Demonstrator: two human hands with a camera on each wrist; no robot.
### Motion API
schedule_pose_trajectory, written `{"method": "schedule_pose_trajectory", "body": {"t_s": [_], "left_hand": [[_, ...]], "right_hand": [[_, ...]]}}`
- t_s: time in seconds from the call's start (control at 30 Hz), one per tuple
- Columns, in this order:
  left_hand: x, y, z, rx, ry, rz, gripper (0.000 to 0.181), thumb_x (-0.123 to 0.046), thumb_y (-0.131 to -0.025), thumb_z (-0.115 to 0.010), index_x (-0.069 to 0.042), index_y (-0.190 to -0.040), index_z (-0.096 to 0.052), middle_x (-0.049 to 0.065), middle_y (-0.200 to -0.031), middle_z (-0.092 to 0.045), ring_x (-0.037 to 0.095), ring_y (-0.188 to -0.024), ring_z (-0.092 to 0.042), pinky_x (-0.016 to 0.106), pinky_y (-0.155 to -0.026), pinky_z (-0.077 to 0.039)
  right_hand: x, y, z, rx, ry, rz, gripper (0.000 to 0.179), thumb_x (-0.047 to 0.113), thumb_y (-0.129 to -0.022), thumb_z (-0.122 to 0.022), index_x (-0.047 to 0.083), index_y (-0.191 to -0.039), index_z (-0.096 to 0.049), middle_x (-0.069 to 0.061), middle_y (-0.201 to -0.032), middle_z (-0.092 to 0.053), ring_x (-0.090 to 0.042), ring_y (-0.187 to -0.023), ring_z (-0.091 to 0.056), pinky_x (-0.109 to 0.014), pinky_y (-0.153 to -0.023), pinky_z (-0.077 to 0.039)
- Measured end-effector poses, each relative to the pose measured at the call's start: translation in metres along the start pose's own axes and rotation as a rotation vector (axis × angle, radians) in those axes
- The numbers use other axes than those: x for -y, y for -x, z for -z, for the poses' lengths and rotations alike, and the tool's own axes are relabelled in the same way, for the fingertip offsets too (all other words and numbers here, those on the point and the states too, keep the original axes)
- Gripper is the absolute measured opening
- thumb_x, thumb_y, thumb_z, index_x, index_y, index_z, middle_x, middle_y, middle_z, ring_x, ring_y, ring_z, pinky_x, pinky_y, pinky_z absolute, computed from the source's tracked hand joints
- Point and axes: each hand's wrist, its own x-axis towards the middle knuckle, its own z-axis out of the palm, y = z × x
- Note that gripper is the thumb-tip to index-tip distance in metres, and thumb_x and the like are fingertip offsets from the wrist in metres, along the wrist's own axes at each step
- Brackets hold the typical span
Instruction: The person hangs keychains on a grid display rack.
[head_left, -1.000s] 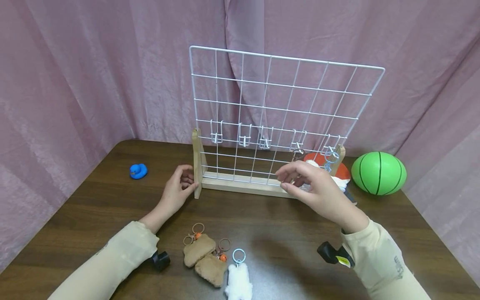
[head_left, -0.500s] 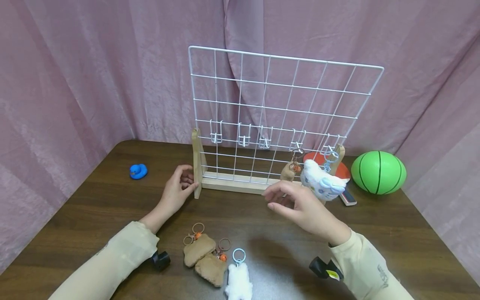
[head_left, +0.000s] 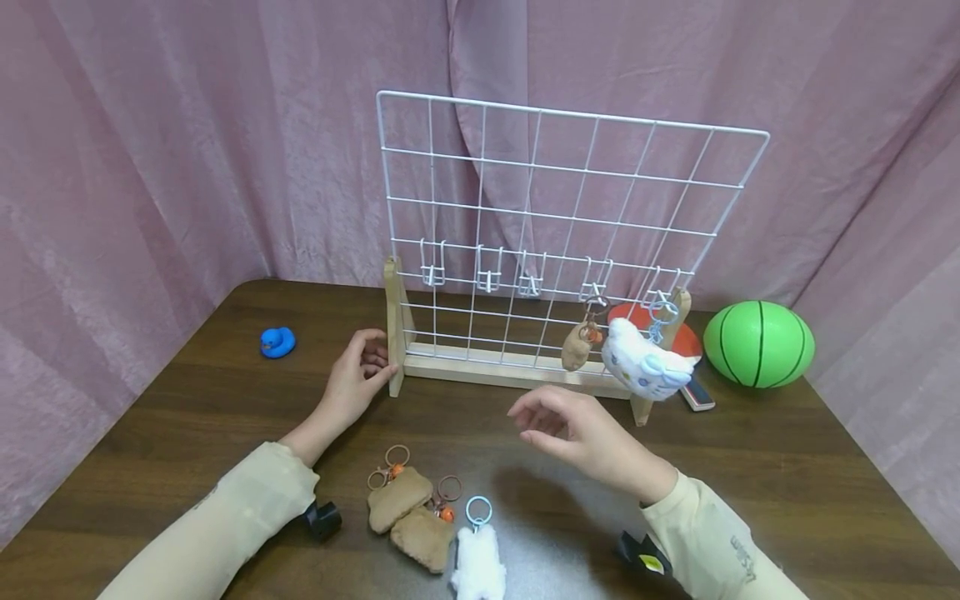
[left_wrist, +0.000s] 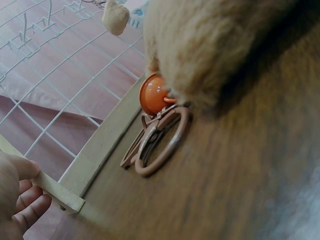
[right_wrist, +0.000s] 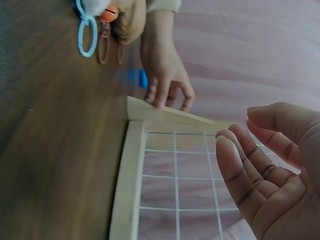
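Note:
A white wire grid rack (head_left: 555,221) stands in a wooden base, several small hooks along one of its lower wires. My left hand (head_left: 356,372) holds the rack's left wooden leg (head_left: 394,329), thumb at the front edge; the left wrist view also shows the fingers at that leg (left_wrist: 60,192). From the two rightmost hooks hang a brown plush keychain (head_left: 576,347) and a white-and-blue plush keychain (head_left: 647,362). My right hand (head_left: 581,433) hovers before the base, fingers loosely curled around nothing. Two brown plush keychains (head_left: 401,498) and a white plush keychain (head_left: 478,562) lie at the front.
A blue rubber duck (head_left: 277,342) sits on the left of the wooden table (head_left: 187,450). On the right are a green ball (head_left: 759,344), a red round object (head_left: 684,340) behind the rack's leg, and a small dark box (head_left: 699,394). Pink curtains (head_left: 187,150) hang behind.
My right hand has drawn back from the rack toward the lower left, uncovering the two hanging keychains. My left hand has stayed on the rack's leg.

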Motion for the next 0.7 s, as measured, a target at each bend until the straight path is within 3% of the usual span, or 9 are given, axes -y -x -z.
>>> {"method": "schedule_pose_trajectory", "body": {"t_s": [0.13,0.4,0.7], "left_hand": [[-0.001,0.0,0.0,0.0,-0.005,0.0,0.046,0.004,-0.084,-0.069,0.004,-0.124,-0.046,0.022,-0.098,-0.06,0.013,-0.083,-0.058,0.01,-0.07,-0.05],[-0.001,0.0,0.001,0.009,-0.004,0.009,0.045,0.002,-0.086,-0.068,0.004,-0.125,-0.045,0.023,-0.1,-0.06,0.023,-0.087,-0.06,0.013,-0.072,-0.051],[-0.002,0.0,0.0,0.011,-0.007,0.002,0.049,0.005,-0.083,-0.069,0.005,-0.126,-0.044,0.022,-0.099,-0.059,0.011,-0.084,-0.057,0.011,-0.071,-0.05]], "right_hand": [[-0.003,0.001,-0.007,0.043,-0.007,0.004,0.019,0.007,-0.089,-0.065,0.008,-0.108,-0.063,-0.005,-0.095,-0.068,-0.006,-0.083,-0.061,-0.021,-0.068,-0.054],[-0.006,0.002,-0.02,0.134,-0.014,-0.017,0.022,0.007,-0.088,-0.066,0.008,-0.109,-0.063,-0.006,-0.097,-0.067,-0.005,-0.084,-0.061,-0.022,-0.069,-0.056],[-0.014,0.002,-0.039,0.276,0.027,-0.039,0.024,0.005,-0.086,-0.067,0.008,-0.11,-0.063,-0.004,-0.097,-0.065,-0.002,-0.082,-0.06,-0.018,-0.07,-0.054]]}}
